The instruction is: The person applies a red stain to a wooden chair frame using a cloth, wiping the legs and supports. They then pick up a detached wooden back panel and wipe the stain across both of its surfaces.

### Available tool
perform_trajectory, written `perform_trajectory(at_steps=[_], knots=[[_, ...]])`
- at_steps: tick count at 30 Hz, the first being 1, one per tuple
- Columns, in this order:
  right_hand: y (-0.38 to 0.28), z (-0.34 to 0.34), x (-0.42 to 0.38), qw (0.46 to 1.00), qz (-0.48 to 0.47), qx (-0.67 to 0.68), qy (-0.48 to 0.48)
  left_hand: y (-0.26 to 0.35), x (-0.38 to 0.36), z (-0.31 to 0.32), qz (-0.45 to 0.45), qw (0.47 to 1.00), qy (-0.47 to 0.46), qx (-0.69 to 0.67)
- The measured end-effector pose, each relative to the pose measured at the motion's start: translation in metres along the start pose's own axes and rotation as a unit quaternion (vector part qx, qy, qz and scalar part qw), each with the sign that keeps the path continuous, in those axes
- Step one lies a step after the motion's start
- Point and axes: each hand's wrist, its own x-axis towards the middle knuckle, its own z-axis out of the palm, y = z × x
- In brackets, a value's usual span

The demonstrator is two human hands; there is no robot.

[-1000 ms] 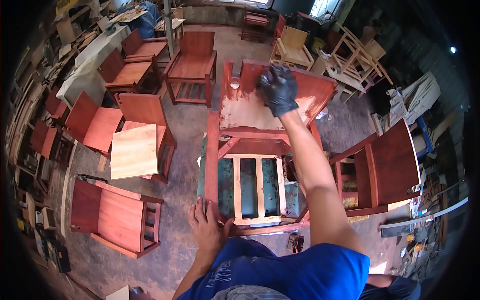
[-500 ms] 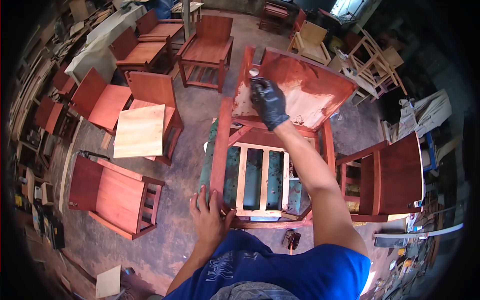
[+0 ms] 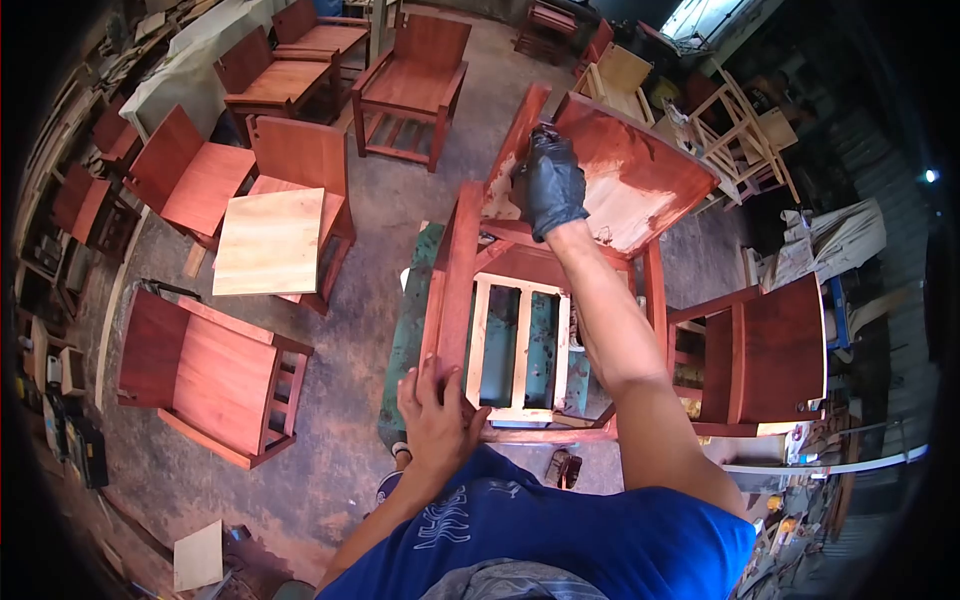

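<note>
A wooden chair frame with a backrest [image 3: 625,205] partly coated dark red and partly bare, pale wood stands before me. My right hand [image 3: 553,185], in a black glove, is closed against the inner face of the backrest, near its left upright. Whatever it holds is hidden behind the fingers. My left hand [image 3: 437,415], bare, grips the front end of the red left armrest [image 3: 460,290], thumb on the inner side. Pale slats [image 3: 523,350] show inside the frame. Below them is a stained green work surface [image 3: 405,370].
Several red chairs stand to the left, one [image 3: 215,370] nearest me. A pale board [image 3: 268,240] lies on another's seat. Close on the right is a red chair [image 3: 770,350]. A small dark container [image 3: 563,468] sits on the floor by my body. Unpainted frames [image 3: 735,125] stand back right.
My gloved right hand has shifted slightly right on the backrest; the whitish round end seen above its fingers is now hidden. The chair has tilted or turned a little, my left hand still on its armrest.
</note>
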Motion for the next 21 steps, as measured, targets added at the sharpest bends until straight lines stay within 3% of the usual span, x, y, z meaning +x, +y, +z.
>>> perform_trajectory(at_steps=[2,4,5,7,12,13,15,16,17,18,19,21], knots=[[-0.016,-0.006,0.006,0.993,0.114,-0.005,-0.044,-0.001,0.002,-0.002,0.001,1.000,-0.005,-0.014],[0.010,0.022,0.013,0.992,0.100,0.026,-0.068,-0.003,0.001,-0.004,0.007,0.999,0.004,-0.032],[0.027,0.047,0.013,0.998,0.049,-0.002,-0.042,-0.004,-0.002,-0.005,0.005,0.999,0.003,-0.038],[-0.001,0.029,0.011,0.939,0.127,0.320,0.000,-0.006,-0.002,-0.003,0.008,0.999,0.008,-0.041],[0.017,0.064,0.018,0.949,-0.019,0.285,0.134,-0.007,-0.002,-0.002,0.025,0.999,0.005,-0.041],[0.013,0.067,0.018,0.831,0.094,0.543,0.080,-0.007,-0.001,-0.001,0.024,0.999,0.000,-0.041],[0.014,0.043,0.013,0.659,0.377,0.650,-0.025,-0.006,0.001,-0.001,0.030,0.999,0.003,-0.034],[0.016,0.027,0.013,0.656,0.381,0.651,-0.022,-0.006,0.000,0.000,0.032,0.999,0.008,-0.033],[0.022,0.015,0.009,0.926,0.196,0.321,-0.038,-0.006,0.000,0.000,0.034,0.999,0.001,-0.032],[0.026,0.003,0.003,0.995,-0.032,-0.079,-0.053,-0.006,0.001,0.001,0.030,0.999,0.003,-0.037],[0.025,-0.011,0.005,0.984,-0.115,-0.136,-0.010,-0.005,0.000,0.001,0.025,0.999,0.007,-0.042],[0.023,-0.027,0.018,0.973,-0.136,-0.185,-0.036,-0.004,0.001,0.001,0.024,0.999,0.010,-0.040]])
